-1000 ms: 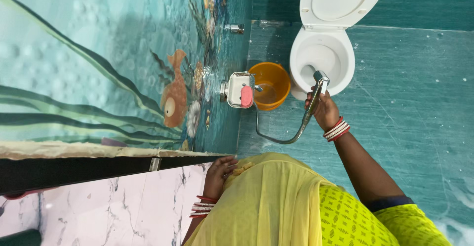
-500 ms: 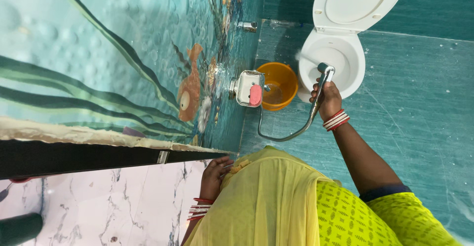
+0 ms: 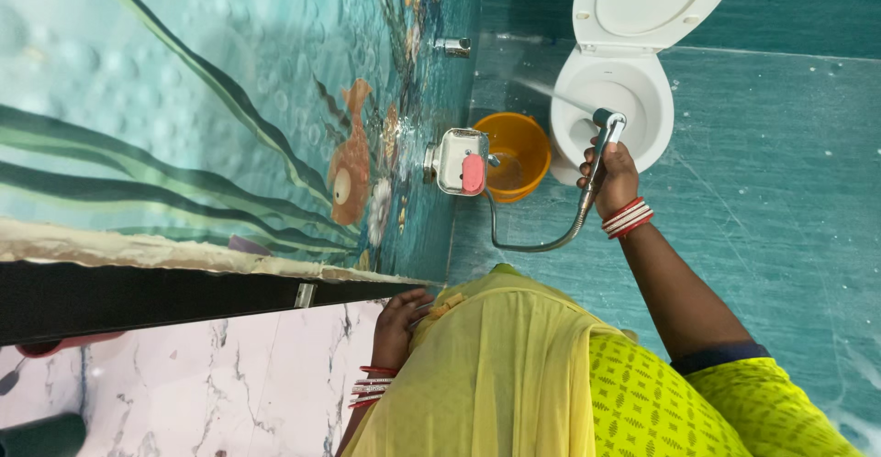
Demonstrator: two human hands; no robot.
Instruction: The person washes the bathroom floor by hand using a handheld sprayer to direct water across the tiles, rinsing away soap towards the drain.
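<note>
Spraying now: water jet (image 3: pixel 551 93) leaving hand sprayer (image 3: pixel 601 140)

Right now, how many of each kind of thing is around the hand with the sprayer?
Spray head with hose, in the right hand grip: 1
Toilet: 1
Orange bucket: 1
Wall valve box: 1
Wall tap: 1
Total: 5

The toilet (image 3: pixel 613 99) lid is cut off at the top edge. Yellow cloth (image 3: pixel 496 374) hides part of the left hand (image 3: pixel 396 328).
</note>
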